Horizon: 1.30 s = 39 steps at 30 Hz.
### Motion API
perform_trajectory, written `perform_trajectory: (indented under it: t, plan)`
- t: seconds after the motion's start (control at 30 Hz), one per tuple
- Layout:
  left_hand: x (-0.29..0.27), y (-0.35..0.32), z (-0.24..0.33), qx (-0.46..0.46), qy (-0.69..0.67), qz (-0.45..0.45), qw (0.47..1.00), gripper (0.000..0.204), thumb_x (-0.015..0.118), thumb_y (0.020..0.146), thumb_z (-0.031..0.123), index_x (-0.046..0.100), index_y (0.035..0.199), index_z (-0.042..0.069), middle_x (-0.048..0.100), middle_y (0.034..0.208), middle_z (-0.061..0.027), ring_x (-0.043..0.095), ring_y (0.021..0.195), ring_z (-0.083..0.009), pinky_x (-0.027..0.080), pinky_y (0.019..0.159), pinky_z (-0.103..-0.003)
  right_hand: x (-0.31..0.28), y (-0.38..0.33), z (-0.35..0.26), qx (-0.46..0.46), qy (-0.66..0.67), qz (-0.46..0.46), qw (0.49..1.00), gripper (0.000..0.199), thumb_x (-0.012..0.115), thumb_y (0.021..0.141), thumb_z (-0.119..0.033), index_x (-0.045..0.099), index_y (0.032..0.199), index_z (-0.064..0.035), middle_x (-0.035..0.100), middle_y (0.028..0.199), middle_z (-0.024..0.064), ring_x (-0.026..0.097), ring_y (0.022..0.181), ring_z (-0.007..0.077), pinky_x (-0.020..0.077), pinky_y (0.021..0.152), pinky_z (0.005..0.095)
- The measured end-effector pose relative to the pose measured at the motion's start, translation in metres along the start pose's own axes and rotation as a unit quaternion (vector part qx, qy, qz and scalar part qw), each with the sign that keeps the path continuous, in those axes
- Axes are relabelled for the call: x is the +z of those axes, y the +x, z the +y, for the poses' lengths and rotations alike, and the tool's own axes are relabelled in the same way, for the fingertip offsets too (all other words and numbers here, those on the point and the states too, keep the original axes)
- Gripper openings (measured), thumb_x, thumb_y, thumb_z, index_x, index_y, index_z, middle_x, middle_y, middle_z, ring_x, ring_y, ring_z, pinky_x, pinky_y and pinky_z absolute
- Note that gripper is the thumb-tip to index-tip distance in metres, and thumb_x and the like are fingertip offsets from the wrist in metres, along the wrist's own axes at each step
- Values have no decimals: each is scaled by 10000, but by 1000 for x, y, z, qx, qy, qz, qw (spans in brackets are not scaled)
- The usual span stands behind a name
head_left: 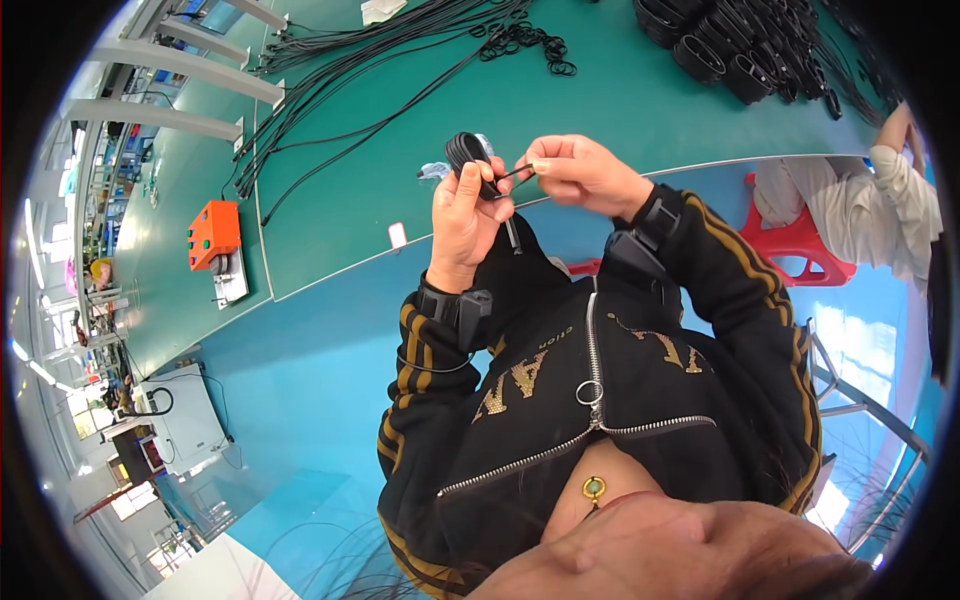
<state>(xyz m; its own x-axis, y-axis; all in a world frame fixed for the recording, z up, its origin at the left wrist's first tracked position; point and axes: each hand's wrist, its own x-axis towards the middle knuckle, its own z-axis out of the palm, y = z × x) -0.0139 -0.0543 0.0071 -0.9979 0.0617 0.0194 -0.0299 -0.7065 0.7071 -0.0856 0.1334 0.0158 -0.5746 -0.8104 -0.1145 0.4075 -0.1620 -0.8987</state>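
Note:
A coiled bundle of black cable (463,149) stands upright in my left hand (466,222), just above the near edge of the green table. My left fingers are wrapped round its lower part. My right hand (585,174) is to the right of the coil, thumb and forefinger pinched on a thin black band (519,173). This band runs taut from the coil to my right fingertips. Below my left fingers hangs a cable end with a greyish tip (514,236). A crumpled pale blue and white piece (433,171) lies behind my left hand.
Long loose black cables (370,65) spread over the far left of the green table (640,110), with small black rings (524,40) beside them. Coiled cables (735,45) are heaped far right. An orange box (214,235) sits left. At right, another person sits near a red stool (800,240).

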Motion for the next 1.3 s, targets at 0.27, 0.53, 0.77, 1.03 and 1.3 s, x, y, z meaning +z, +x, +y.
perform_trajectory:
  t: [0.27,0.53,0.77,1.03,1.3]
  plan:
    - [-1,-3,-7,-45,59,-29,997,215,474,976,211,533,899,19,548,964,-86,561,769,-173,465,539,-279,-1,-30,-11,31,-82,-103,991,203,531,917,-98,610,1100,-59,627,788,27,432,457,43,343,418,193]
    - [15,-8,-2,-148,211,-61,964,219,481,966,181,546,908,-20,557,859,-81,546,665,-128,455,562,-265,-11,-30,-45,-166,-545,-22,821,454,623,819,-74,538,1257,-157,637,776,94,580,519,166,439,474,276]
    - [20,-9,-7,-225,281,-200,911,226,471,962,160,552,863,-27,551,830,-77,516,615,-128,440,571,-259,9,-18,-63,-99,-682,-128,713,421,690,786,-113,517,1170,-103,650,829,88,627,607,163,478,509,284]
    - [28,-12,-2,-86,84,-74,990,187,452,963,147,522,893,-11,560,856,-83,535,655,-153,450,609,-253,-23,-22,6,85,179,16,980,272,651,842,-155,517,1047,-38,657,823,79,629,608,139,499,502,263]
    - [16,-10,-9,-137,208,-128,960,226,486,968,213,533,962,-9,563,1010,-102,571,777,-143,476,653,-284,-6,-13,-15,-141,-321,36,936,160,460,892,-24,527,1035,-46,630,765,37,581,528,123,463,507,254]
